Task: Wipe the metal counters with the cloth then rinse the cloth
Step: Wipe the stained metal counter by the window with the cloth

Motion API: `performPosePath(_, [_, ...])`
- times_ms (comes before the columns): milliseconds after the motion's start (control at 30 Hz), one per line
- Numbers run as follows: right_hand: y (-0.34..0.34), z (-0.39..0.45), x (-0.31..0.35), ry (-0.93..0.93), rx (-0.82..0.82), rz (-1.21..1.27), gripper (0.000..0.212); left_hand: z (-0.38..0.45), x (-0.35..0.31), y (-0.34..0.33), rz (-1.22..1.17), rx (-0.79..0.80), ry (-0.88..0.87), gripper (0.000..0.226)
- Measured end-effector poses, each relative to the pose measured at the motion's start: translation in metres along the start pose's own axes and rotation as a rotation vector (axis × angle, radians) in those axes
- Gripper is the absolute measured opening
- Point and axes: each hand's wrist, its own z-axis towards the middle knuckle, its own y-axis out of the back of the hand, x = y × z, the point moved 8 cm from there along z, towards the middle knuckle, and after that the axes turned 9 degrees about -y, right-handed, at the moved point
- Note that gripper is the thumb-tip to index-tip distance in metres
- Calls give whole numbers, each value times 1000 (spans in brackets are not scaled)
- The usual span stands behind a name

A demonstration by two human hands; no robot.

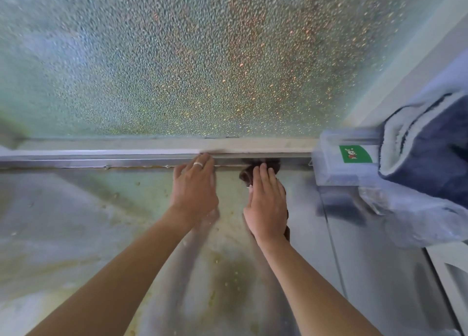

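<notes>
Head view: a person leans over a metal counter, both hands at its far edge, below a pebbled glass pane.
Right hand: flat, fingers straight & together, pressing a dark brown cloth onto the steel. Not clenched; it pins the cloth, doesn't grasp it.
Left hand: released, holds nothing. Fingers relaxed, tips touching the raised metal rail at the back; ring on one finger.
Cloth, where: under the right palm, at the far edge, bunched up vs. the rail just past the fingertips; a strip also shows by the wrist on the right.
Key relation: cloth lies directly beneath the right hand, long axis running near-to-far along the hand. Right hand is the one on it; left is just beside, to the left, not touching it. Unwiped steel spreads left & near, so the next stroke prob. runs that way.
Cloth, look: dark brown, crumpled, soft; wetness can't tell.
Counter: dull steel w/ yellowish smears & crumbs, esp. near centre. Wiping looks far from done; rinse not yet begun.
Right side: clear plastic box w/ green label, a blue-grey towel draped over it.
</notes>
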Motion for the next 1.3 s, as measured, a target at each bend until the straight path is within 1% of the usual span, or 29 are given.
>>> performPosePath(67, [-6, -5, 22, 124, 40, 39, 50, 0, 1, -2, -13, 34, 18, 39])
performPosePath(133, [-10, -9, 40, 261, 83, 94, 49, 1, 4, -5, -32, 112, 37, 46])
performPosePath(233, [-9, -7, 45, 365, 131, 160, 47, 3, 6, -4, -82, 220, 48, 63])
performPosePath(267, [-7, -9, 39, 392, 141, 159, 46, 4, 6, -3, -109, 228, 62, 64])
performPosePath(333, [2, -16, 18, 424, 133, 132, 46, 5, 9, 1, -156, 205, 87, 54])
performPosePath(400, [18, -19, -20, 357, 80, 108, 47, 4, 11, 3, -182, 173, 85, 46])
performPosePath(500, [39, -16, -81, 90, -15, 61, 45, 2, 14, -1, -206, 156, 85, 42])
performPosePath(567, [40, -11, -93, -24, -46, 39, 47, 1, 15, -3, -214, 134, 76, 39])
performPosePath(633, [31, -7, -81, -64, -40, 35, 49, 0, 17, -5, -217, 108, 65, 38])
performPosePath(733, [10, -4, -33, 43, 3, 61, 49, -2, 21, -11, -216, 90, 56, 40])
performPosePath(867, [-11, -15, 37, 198, 25, 133, 45, -4, 22, -12, -201, 102, 22, 53])
performPosePath(933, [-12, -23, 59, 292, 49, 154, 43, -4, 20, -10, -205, 172, -6, 63])
performPosePath(1000, [-9, -31, 66, 349, 70, 174, 42, -9, 19, -7, -230, 251, -3, 73])
performPosePath(1067, [-3, -45, 67, 345, 88, 193, 40, -24, 20, 0, -268, 263, 51, 74])
performPosePath(1133, [5, -69, 71, 296, 100, 249, 35, -48, 17, 8, -301, 245, 110, 72])
performPosePath(1233, [21, -114, 74, 237, 101, 303, 24, -87, 1, 22, -333, 227, 128, 68])
performPosePath(1300, [32, -131, 68, 184, 113, 320, 22, -107, -11, 33, -358, 197, 122, 60])
